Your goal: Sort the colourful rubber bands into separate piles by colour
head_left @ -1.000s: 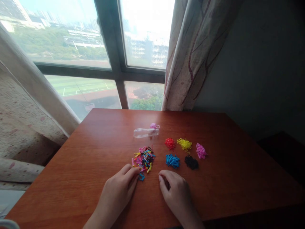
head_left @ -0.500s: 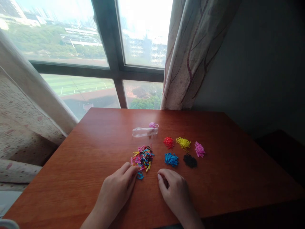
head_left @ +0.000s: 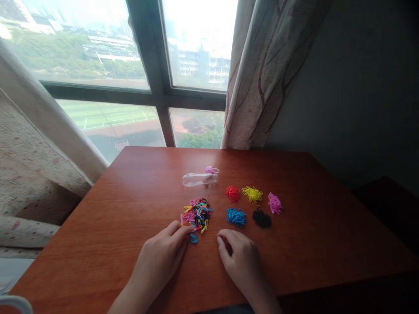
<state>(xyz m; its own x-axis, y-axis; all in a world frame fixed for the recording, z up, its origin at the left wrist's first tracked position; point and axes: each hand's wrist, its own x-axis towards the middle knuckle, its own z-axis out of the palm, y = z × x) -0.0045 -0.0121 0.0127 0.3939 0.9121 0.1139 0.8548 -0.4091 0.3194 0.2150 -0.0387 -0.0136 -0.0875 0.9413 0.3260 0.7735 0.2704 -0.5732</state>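
My left hand (head_left: 165,252) rests on the table, its fingers pressed together at the near edge of a mixed pile of small rubber bands (head_left: 198,213). Beside the fingertips lie a few blue rubber bands (head_left: 193,237); whether anything is pinched there is hidden. My right hand (head_left: 240,255) is closed with curled fingers, thumb against index finger, and nothing shows between them. Just beyond it sit sorted heaps: blue bands (head_left: 236,216), black bands (head_left: 261,218), red bands (head_left: 232,193), yellow bands (head_left: 252,195) and pink bands (head_left: 275,203).
A clear bottle (head_left: 198,179) lies on its side behind the mixed pile, with a pink cap with a loop (head_left: 210,170) behind its neck. The wooden table (head_left: 98,226) reaches to a window framed by curtains (head_left: 258,78). A white curved rim (head_left: 16,301) shows at the lower left.
The view has tilted slightly, so the table's contents appear a little higher. Both hands keep nearly the same pose and place, and the piles look unchanged.
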